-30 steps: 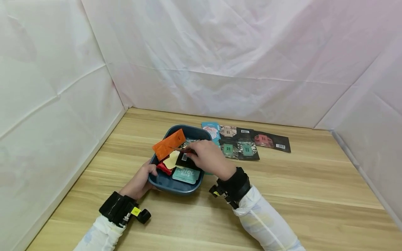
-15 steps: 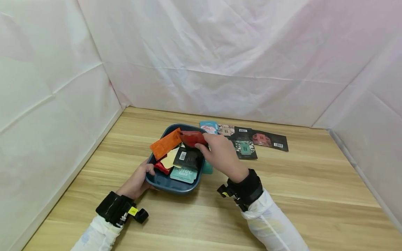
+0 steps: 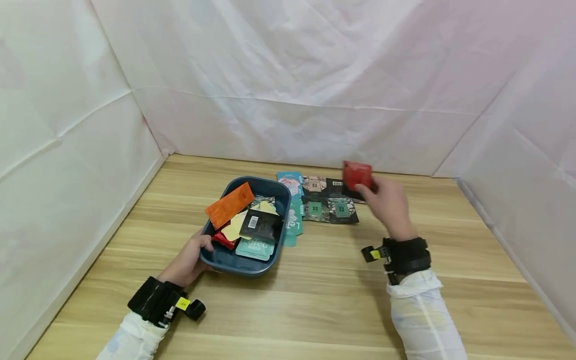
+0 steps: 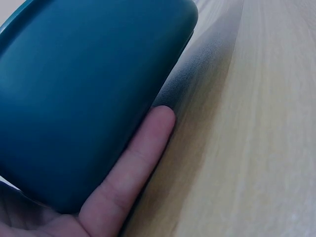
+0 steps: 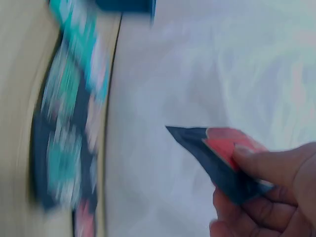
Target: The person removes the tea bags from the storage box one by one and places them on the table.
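My left hand [image 3: 189, 257] holds a dark blue plastic basin [image 3: 245, 272] by its near left corner, thumb at the rim. In the left wrist view a finger lies under the basin [image 4: 89, 89], close over the table. Inside are an orange sachet [image 3: 229, 205], a black sachet [image 3: 261, 226] with a barcode, a teal sachet [image 3: 255, 249], pale yellow pieces [image 3: 233, 230] and a small red wrapper [image 3: 223, 240]. To the right, my right hand [image 3: 390, 207] pinches a red sachet [image 3: 357, 175] between thumb and fingers; its dark side shows in the right wrist view.
Sachets lie in rows behind and right of the basin: a blue one [image 3: 290, 184], a teal one [image 3: 293, 220] and several dark ones with printed labels [image 3: 343, 209]. My right hand partly covers the row's right end. White cloth walls [image 3: 288, 115] enclose the wooden table [image 3: 315, 300].
My right hand has lifted the red sachet out of the basin and carried it right, over the back row. My left hand keeps its hold on the basin.
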Available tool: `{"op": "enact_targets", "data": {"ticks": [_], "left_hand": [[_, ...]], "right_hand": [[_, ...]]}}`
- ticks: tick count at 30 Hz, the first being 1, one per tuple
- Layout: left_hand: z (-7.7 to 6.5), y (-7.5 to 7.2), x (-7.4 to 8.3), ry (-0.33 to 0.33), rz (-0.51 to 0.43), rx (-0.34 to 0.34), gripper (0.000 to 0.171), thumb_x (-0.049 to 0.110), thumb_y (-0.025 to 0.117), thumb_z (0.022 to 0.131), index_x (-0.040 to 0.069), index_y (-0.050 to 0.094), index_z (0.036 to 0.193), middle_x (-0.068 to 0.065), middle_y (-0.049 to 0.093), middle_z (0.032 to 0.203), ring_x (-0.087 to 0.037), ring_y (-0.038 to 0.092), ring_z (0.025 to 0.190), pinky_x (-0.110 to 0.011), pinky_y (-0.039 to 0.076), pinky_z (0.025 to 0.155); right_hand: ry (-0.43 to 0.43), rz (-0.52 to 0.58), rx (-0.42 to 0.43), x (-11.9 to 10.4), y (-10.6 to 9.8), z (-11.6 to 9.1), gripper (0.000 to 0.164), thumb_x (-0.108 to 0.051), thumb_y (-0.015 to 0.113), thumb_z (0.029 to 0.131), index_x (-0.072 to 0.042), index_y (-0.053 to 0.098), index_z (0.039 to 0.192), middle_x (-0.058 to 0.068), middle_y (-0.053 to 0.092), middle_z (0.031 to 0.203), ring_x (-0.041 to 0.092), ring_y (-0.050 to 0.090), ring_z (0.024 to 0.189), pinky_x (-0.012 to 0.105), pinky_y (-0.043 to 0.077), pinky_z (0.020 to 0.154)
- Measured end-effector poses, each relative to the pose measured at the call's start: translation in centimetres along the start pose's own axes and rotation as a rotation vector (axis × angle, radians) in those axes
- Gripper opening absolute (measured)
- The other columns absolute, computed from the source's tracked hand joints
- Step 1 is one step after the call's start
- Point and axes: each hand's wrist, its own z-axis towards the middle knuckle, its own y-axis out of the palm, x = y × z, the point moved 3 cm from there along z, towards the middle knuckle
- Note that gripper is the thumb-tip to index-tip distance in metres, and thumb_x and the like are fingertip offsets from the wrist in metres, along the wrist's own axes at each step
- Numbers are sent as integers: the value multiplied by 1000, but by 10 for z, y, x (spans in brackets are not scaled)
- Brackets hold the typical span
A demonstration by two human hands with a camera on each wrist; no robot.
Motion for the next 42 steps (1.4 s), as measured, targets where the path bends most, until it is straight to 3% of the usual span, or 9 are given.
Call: {"op": "enact_targets", "data": {"ticks": [3, 7, 10, 13, 23, 29, 34, 38, 42], "left_hand": [[-1, -2, -1, -13, -1, 17, 78, 7, 32, 80, 8, 5, 154, -18, 26, 142, -22, 55, 90, -33, 43, 68], [-4, -4, -3, -15, -12, 10, 81, 7, 31, 80, 8, 1, 155, -19, 21, 148, -22, 54, 97, -33, 45, 72], [-5, -6, -3, -1, -16, -3, 80, 6, 30, 80, 8, 0, 155, -20, 20, 150, -23, 53, 100, -32, 45, 73], [-6, -7, -3, 11, -5, -7, 79, 6, 30, 81, 7, 1, 155, -20, 19, 149, -21, 53, 101, -30, 45, 71], [-5, -6, -1, 2, 2, -2, 80, 7, 31, 80, 6, 2, 155, -20, 24, 146, -19, 56, 94, -29, 43, 68], [-3, -3, -1, 0, 12, -1, 77, 6, 31, 81, 5, 5, 154, -19, 25, 143, -19, 56, 95, -29, 42, 67], [-2, -2, -1, 0, 0, -5, 76, 6, 31, 81, 5, 6, 153, -20, 27, 143, -17, 57, 89, -30, 43, 67], [-2, -2, 0, -10, -5, 0, 76, 7, 31, 82, 5, 5, 153, -20, 28, 143, -17, 57, 90, -30, 44, 70], [0, -1, 1, -10, 4, 3, 76, 7, 31, 81, 4, 5, 153, -20, 27, 142, -17, 58, 87, -30, 43, 68]], "right_hand": [[133, -26, -84, 43, -9, 3, 28, -26, 59, 95, -2, 62, 82, 9, 56, 65, 23, 48, 57, 34, 35, 52], [266, 28, -311, 85, -11, 1, 28, -18, 58, 93, 9, 64, 89, 14, 60, 72, 25, 56, 63, 36, 47, 56], [340, 105, -468, 104, -5, -1, 30, -14, 59, 92, 15, 64, 100, 18, 63, 81, 26, 62, 72, 40, 56, 65], [370, 129, -554, 111, 3, -1, 31, -15, 59, 92, 14, 64, 103, 16, 62, 84, 25, 62, 77, 41, 57, 69], [370, 26, -594, 104, 24, 4, 31, -23, 61, 93, 0, 58, 73, 3, 49, 66, 18, 56, 62, 31, 53, 60], [409, 18, -599, 108, 31, 2, 34, -27, 62, 92, -4, 55, 69, 3, 52, 63, 17, 55, 59, 29, 47, 55], [451, -5, -596, 107, 29, -2, 34, -29, 61, 92, -2, 59, 72, 6, 56, 66, 20, 58, 62, 30, 45, 56], [431, -64, -588, 105, 25, -4, 44, -33, 59, 93, -4, 60, 61, 1, 49, 55, 16, 50, 51, 28, 39, 51], [390, -112, -547, 101, 20, -3, 50, -34, 57, 93, -10, 50, 50, -3, 39, 48, 13, 39, 42, 29, 31, 47]]}}
